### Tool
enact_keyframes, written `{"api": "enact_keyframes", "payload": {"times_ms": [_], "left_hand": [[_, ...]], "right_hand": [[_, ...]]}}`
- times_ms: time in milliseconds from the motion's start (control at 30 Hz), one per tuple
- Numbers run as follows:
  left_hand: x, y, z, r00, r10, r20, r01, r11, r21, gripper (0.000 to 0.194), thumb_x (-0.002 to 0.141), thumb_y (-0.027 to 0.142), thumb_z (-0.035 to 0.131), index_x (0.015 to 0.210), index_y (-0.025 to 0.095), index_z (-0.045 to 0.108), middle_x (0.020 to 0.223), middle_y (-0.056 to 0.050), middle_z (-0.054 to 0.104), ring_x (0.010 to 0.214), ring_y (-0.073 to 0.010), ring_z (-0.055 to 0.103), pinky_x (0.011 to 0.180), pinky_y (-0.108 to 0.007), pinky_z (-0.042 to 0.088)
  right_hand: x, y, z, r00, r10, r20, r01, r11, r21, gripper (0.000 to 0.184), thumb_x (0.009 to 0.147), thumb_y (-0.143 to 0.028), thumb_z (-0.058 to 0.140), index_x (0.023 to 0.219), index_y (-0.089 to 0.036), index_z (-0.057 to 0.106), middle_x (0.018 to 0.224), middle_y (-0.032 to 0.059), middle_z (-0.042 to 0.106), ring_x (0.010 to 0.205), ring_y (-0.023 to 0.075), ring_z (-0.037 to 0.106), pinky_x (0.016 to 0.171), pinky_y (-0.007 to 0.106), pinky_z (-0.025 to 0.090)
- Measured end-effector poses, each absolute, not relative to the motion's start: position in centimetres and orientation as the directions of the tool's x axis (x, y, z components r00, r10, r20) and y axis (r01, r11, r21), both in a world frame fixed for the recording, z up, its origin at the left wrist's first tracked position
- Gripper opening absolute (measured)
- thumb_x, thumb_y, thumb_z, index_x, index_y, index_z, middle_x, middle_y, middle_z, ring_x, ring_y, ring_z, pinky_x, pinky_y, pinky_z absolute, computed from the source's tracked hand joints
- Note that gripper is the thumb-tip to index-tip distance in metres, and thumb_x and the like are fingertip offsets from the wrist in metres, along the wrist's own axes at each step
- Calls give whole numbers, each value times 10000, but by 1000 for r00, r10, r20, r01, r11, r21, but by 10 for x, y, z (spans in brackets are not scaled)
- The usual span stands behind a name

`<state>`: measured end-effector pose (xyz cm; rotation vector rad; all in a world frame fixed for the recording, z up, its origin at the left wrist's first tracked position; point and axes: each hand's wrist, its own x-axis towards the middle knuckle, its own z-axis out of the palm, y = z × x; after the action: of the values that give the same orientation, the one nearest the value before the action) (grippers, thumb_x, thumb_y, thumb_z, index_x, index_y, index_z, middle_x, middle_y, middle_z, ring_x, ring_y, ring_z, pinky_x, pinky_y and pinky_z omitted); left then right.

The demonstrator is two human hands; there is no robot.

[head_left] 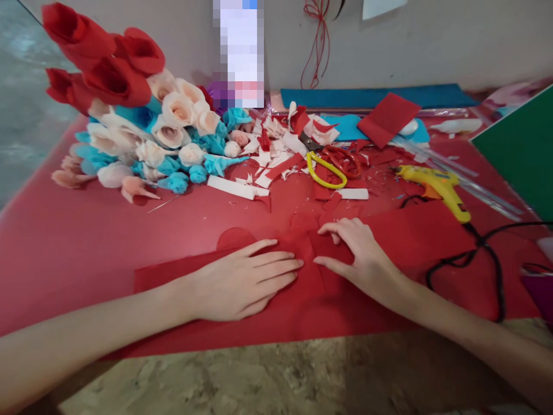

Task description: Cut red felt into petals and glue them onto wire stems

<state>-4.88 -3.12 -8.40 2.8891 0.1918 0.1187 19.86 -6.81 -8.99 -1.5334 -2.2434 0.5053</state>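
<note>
1. Left hand [246, 282]: laid flat, palm down, fingers outstretched, resting on thin red material [309, 274] near the front edge of the tabletop [86, 230]; nothing seen in its grasp
2. Right hand [371, 265]: loosely curved, thumb and forefinger spread apart, just beside the same material; nothing visibly pinched; contact at the fingertips hard to tell
3. Red material, location: between and beneath the hands, in overlapping layers; exact outlines hard to make out, red on red
4. Long red strip [164, 271]: reaches leftward from under the left hand; rounded red piece [235, 237] just behind that hand
5. Red sheet [419, 230]: lies flat, to the right of the right hand
6. Handling, by judgement: light, soft, rather limp, probably not slippery; likely to crease or tear under a hard pull; best taken by a free edge, between thumb and forefinger, with a flat palm steadying the rest
7. Yellow glue gun [432, 178]: on its side, behind the red sheet, with dark cord [496, 276] trailing forward
8. Scissors [317, 147], one handle yellow, one red: among paper scraps [279, 144]
9. Paper flowers [179, 109], white, blue, pink and red: heaped at back left
</note>
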Motion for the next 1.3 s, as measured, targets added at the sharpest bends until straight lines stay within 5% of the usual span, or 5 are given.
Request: {"api": "enact_keyframes", "payload": {"times_ms": [267, 500, 567, 733, 1300], "left_hand": [[-49, -30, -85, 990, 136, 41, 120, -955, 270, 375, 861, 200, 372, 1220, 127, 453, 1327, -63, 453, 1242, -190, 364, 1106, -413, 46], [-50, -31, -86, 988, 148, 46, 127, -942, 309, 377, 858, 213, 395, 1223, 138, 456, 1328, -67, 451, 1245, -192, 366, 1108, -421, 64], [-49, -31, -86, 986, 156, 61, 128, -938, 321, 376, 852, 215, 407, 1216, 139, 464, 1316, -74, 466, 1237, -193, 378, 1107, -426, 89], [-49, -30, -86, 988, 143, 54, 122, -949, 292, 374, 857, 200, 382, 1216, 129, 459, 1323, -79, 455, 1243, -197, 365, 1104, -425, 95], [-57, -36, -82, 889, 239, 390, 171, -964, 201, 286, 785, 67, 448, 1058, 105, 523, 1038, -73, 637, 1016, -198, 516, 1046, -441, 258]], "right_hand": [[201, -65, -95, -390, 919, 59, 832, 379, -405, 409, 716, -562, 566, 821, -185, 446, 792, 19, 501, 733, 175, 427, 676, 312, 324], [207, -75, -75, -462, 886, -47, 832, 414, -370, 687, 423, -623, 720, 882, -167, 489, 912, 67, 503, 863, 238, 438, 778, 387, 354], [206, -79, -72, -468, 882, -60, 818, 406, -407, 680, 470, -631, 697, 934, -175, 499, 950, 70, 514, 891, 240, 444, 797, 392, 353], [199, -86, -75, -335, 942, -27, 837, 285, -466, 188, 821, -380, 514, 875, -200, 515, 893, 41, 561, 846, 193, 470, 742, 346, 356], [169, -84, -72, -268, 962, -60, 823, 196, -533, 193, 778, -277, 560, 619, -180, 507, 592, 2, 522, 588, 139, 454, 596, 277, 371]]}}
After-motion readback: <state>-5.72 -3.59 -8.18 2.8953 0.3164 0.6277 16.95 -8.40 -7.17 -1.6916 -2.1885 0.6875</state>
